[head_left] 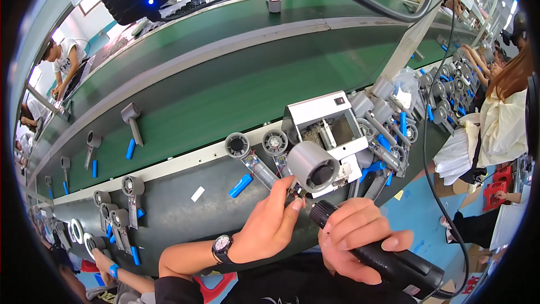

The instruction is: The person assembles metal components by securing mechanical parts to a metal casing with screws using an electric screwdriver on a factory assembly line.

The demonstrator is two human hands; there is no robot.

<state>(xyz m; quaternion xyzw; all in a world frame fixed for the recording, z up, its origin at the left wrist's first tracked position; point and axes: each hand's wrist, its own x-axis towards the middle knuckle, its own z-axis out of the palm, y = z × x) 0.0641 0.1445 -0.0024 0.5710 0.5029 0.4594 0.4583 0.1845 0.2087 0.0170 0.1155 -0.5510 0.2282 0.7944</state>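
Note:
My left hand (264, 222), with a watch on the wrist, pinches the handle end of a grey handheld fan (306, 163) whose round head points up and away from me. Small wired parts show at the fingertips. My right hand (354, 233) is wrapped around a black electric screwdriver (402, 267). Its nose reaches toward the pinched spot; whether the bit touches the fan is too small to tell. Just beyond, two opened fan bodies (256, 163) lie with circuit boards showing, beside a blue cylindrical battery (241, 186).
A white screw feeder box (323, 107) stands behind the held fan. Grey fan parts with blue batteries pile up at right (388, 118). More fans lie at left and on the green conveyor belt (214, 79). A black cable (430, 152) hangs at right. A co-worker's hand (104, 262) is at lower left.

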